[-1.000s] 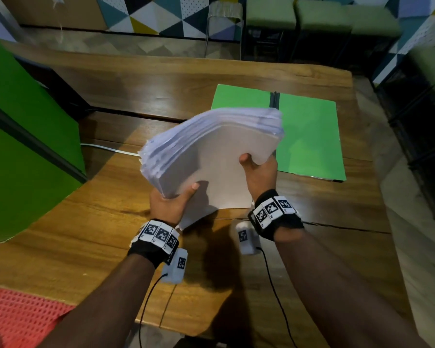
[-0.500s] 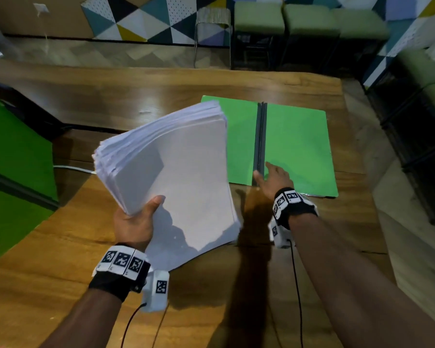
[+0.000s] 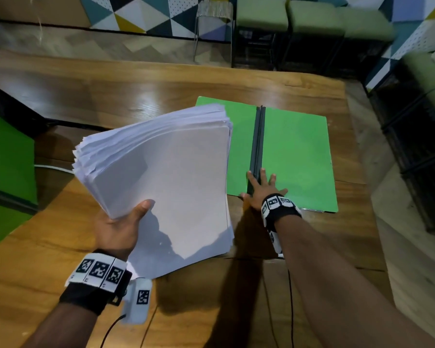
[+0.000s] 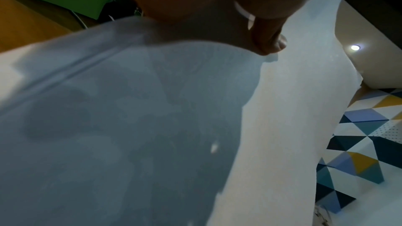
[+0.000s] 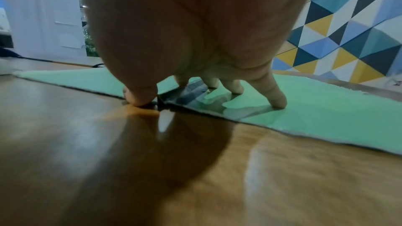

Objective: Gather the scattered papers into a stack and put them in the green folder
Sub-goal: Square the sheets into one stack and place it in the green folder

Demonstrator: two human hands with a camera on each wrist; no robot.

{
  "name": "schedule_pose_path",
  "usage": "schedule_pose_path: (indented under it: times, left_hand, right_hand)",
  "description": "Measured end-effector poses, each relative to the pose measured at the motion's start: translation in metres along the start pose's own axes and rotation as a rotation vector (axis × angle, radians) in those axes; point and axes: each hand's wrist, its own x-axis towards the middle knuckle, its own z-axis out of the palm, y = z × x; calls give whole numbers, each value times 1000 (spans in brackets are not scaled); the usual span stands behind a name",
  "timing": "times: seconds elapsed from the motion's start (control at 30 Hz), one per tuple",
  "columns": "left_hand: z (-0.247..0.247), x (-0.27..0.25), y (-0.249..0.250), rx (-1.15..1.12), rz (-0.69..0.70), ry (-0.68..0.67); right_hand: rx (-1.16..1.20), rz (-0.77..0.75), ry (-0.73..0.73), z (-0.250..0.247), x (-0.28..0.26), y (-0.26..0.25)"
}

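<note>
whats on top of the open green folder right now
Only the right hand, fingers spread on the green folder near its black spine. The paper stack hides the folder's left edge.

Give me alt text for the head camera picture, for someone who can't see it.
The left hand holds a thick paper stack above a wooden table, while the right hand presses flat on the near edge of an open green folder.
</note>
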Motion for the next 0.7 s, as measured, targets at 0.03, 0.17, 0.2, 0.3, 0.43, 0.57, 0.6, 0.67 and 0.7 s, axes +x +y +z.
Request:
schedule_pose_path:
  times: [0.03,0.17,0.2,0.3,0.43,0.57,0.6,0.67,0.7]
  left_hand:
    - [0,0,2,-17,10,-16]
    - [-3,-3,9,-30,96,-96]
    - [-5,-5,11,-22,124,-110]
    - [-12,-11,19,-32,161,-116]
    - [-20,-23,29,-17,210,-143]
    - [-23,-32,37,-8,257,-222]
    - [-22,-35,39,-13,242,-239]
    - [-19,-44,45,-36,229,-245]
    - [-16,-50,50,-49,252,-256]
  right_hand:
    - [-4,-4,2,4,-5,1]
    - [4,-29,21,27,-36,6]
    - [2,-36,23,34,-46,7]
    - [-36,-38,18,56,-77,7]
    - [-21,-57,6,89,-125,6]
    - [-53,-77,21,118,-169,4]
    - [-60,-81,31,125,-179,5]
    - [-64,-94,47,138,-199,5]
    - [-71,-106,48,145,-209,5]
